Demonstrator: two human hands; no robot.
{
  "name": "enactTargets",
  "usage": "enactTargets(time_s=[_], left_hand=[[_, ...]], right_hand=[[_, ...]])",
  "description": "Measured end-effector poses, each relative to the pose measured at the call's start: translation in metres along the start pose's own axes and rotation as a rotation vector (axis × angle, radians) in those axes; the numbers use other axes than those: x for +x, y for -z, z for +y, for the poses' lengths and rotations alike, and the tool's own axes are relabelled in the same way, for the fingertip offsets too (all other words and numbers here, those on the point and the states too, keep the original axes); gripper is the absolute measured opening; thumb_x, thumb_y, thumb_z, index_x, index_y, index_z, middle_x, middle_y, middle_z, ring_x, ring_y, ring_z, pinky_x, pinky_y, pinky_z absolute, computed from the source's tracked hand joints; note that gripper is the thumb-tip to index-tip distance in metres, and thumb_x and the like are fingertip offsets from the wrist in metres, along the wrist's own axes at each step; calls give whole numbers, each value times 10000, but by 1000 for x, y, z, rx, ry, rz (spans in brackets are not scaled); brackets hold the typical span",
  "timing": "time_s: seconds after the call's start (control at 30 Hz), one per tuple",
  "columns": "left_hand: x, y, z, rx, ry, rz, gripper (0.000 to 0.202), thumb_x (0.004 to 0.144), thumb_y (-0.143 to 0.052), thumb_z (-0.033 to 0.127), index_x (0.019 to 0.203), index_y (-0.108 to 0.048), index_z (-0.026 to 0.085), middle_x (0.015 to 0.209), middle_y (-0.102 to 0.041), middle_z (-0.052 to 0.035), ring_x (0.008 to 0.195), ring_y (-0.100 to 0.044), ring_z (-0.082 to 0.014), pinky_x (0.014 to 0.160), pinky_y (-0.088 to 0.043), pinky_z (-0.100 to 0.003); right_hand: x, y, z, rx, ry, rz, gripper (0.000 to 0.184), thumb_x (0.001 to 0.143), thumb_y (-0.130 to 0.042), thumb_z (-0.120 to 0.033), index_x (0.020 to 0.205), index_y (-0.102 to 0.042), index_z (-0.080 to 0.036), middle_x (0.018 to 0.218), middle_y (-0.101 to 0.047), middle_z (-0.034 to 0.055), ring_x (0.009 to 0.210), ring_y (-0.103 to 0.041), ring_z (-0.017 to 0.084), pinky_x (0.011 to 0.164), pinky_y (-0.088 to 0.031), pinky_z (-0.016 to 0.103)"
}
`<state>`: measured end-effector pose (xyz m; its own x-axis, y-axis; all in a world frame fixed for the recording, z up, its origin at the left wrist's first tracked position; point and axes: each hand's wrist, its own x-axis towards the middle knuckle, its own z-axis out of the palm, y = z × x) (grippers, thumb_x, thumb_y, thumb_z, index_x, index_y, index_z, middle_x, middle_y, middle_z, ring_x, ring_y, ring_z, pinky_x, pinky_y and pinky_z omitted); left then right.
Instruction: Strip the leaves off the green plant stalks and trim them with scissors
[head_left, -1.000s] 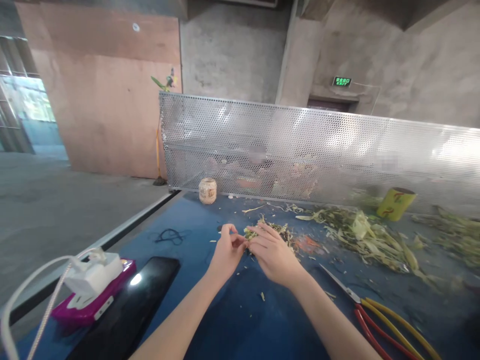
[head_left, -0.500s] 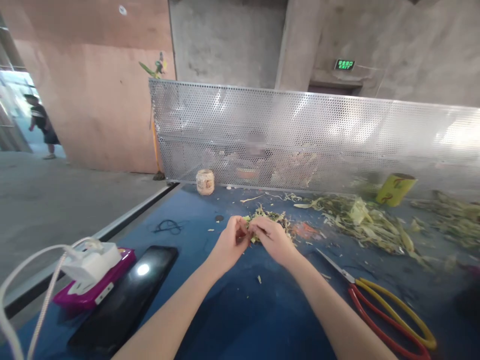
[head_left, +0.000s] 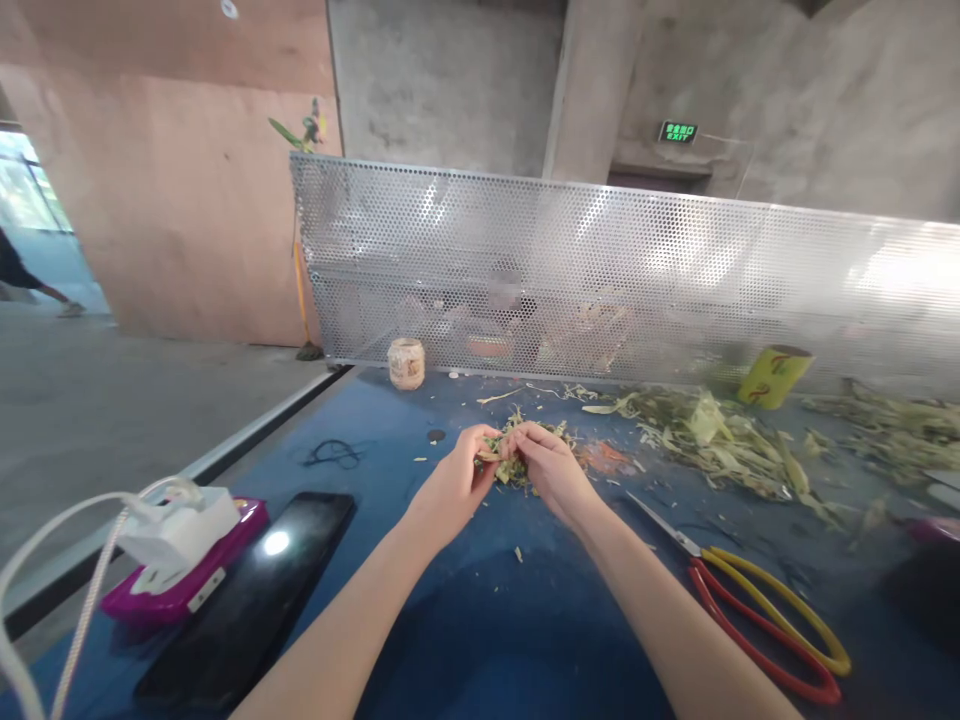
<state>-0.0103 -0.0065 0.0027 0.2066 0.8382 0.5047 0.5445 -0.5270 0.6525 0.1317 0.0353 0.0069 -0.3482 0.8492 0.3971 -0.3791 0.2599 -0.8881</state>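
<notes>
My left hand [head_left: 451,484] and my right hand [head_left: 551,468] meet over a blue table [head_left: 480,630]. Both pinch a small bundle of green and pale leaf strips [head_left: 504,458] between their fingertips, just above a small heap of the same cuttings [head_left: 541,436]. The fingers of both hands are closed round the bundle.
Scissors with red and yellow handles [head_left: 757,610] lie to the right. A black phone [head_left: 255,590] and a magenta phone with a white charger [head_left: 176,550] lie at the left. Husk scraps [head_left: 720,440], a yellow cup [head_left: 772,376], a small jar [head_left: 406,362] and a perforated metal screen [head_left: 615,270] stand behind.
My hands have drawn closer together and pinched the leaf bundle, lifting it a little. The view has shifted slightly left. A person at the far left doorway has walked out of view.
</notes>
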Motion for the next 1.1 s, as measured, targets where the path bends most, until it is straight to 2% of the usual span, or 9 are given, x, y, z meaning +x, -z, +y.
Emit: enactTargets(time_s=[0.23,0.43,0.57,0.73,1.1], left_hand=[[0,3,0,31,-4,-22,385,779,-400,154,1149,-307,206,809,-556,-2,695,-551,-120,689,-440,-271],[0,11,0,286,-107,-90,360,790,-368,117,1142,-371,191,867,-601,-37,788,-574,-161,708,-453,-306],[1,14,1,396,-199,-30,329,818,-342,134,1142,-391,153,862,-611,-64,785,-588,-172,703,-471,-331],[0,15,4,390,-239,10,319,817,-363,135,1133,-398,145,855,-618,-70,762,-600,-165,656,-491,-306],[0,13,1,386,-312,36,290,826,-384,134,1114,-390,161,869,-618,-57,810,-598,-166,699,-496,-324]], right_hand=[[-1,-1,-5,70,-79,-51,201,691,-547,-273,545,-467,-160,527,-460,-17,546,-419,95,587,-313,236],[0,6,-4,-115,-176,-77,233,685,-538,-299,517,-468,-153,512,-461,-17,540,-404,89,593,-295,240],[-2,6,-5,-290,-228,-120,270,727,-498,-330,529,-476,-148,522,-456,-20,525,-386,78,577,-283,234],[-4,6,-6,-386,-277,-163,260,745,-494,-340,572,-490,-146,537,-459,-27,515,-383,68,559,-277,220],[-5,6,-10,-448,-274,-209,281,764,-476,-342,560,-449,-151,547,-423,-34,499,-332,58,528,-250,213]])
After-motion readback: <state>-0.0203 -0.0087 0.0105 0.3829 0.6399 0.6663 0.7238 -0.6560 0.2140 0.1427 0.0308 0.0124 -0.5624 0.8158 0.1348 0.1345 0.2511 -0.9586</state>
